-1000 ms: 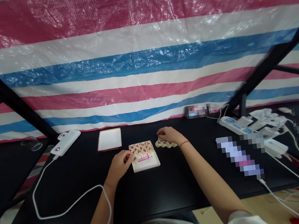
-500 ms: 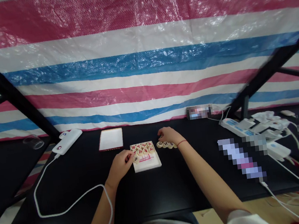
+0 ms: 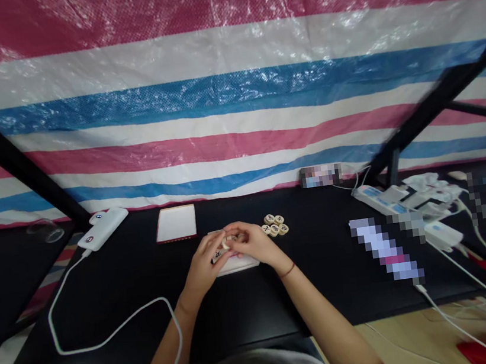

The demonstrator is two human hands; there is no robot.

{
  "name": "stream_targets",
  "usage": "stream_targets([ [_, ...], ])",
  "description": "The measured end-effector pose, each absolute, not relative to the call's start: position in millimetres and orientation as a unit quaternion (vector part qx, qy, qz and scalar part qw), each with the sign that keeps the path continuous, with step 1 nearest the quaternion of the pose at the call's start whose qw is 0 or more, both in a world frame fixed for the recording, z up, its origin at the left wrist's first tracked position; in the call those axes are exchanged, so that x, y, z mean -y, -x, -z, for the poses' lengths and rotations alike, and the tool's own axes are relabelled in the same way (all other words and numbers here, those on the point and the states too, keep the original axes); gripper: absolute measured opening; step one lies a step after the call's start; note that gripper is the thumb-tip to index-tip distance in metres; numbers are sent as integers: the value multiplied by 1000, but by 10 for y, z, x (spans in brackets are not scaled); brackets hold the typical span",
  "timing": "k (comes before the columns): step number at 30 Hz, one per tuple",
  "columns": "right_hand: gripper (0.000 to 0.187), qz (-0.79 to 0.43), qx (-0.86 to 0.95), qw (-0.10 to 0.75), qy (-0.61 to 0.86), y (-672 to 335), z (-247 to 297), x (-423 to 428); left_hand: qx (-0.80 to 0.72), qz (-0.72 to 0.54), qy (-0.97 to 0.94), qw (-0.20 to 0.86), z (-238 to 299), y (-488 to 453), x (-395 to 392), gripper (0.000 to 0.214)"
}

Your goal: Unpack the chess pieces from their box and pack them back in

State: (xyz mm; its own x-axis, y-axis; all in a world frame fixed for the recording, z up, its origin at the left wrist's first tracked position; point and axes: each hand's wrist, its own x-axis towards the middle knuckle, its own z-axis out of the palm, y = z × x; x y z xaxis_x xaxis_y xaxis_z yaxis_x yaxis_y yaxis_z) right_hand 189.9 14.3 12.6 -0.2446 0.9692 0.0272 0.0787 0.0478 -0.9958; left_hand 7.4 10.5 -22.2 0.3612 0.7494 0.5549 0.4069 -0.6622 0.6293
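Left hand (image 3: pixel 202 265) and right hand (image 3: pixel 261 245) crowd a disc (image 3: pixel 225 244), maybe steadying it. Can't tell who's gripping. More discs (image 3: pixel 275 229) handy at two o'clock.

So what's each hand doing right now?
Left hand: curled over the white box; its hold can't be told.
Right hand: also curled there, by a pale piece; its hold can't be told.

Smooth plastic-looking discs (image 3: pixel 275 229), glossy crinkled plastic sheet (image 3: pixel 231 94), smooth tabletop (image 3: pixel 326 272) with faint sheen
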Motion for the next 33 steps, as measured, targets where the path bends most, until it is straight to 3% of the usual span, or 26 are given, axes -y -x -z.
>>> stream_targets([
  [8,17,-368,670,430,481,-1934,-13,6,-409,-480,-758,164,223,-43,-154,17],
  [14,24,-233,768,294,520,-1896,-51,180,-442,-523,-711,159,209,-1,-176,4],
  [18,6,-181,789,244,534,-1818,-31,177,-435,-521,-717,157,202,4,-179,6],
  [26,25,-109,838,234,481,-1888,22,173,-428,-496,-741,147,218,-8,-174,5],
  [30,22,-106,835,249,479,-1900,50,181,-407,-493,-753,157,226,-13,-174,8],
  [33,20,-134,812,307,478,-1933,63,187,-401,-471,-768,169,218,-18,-156,11],
])
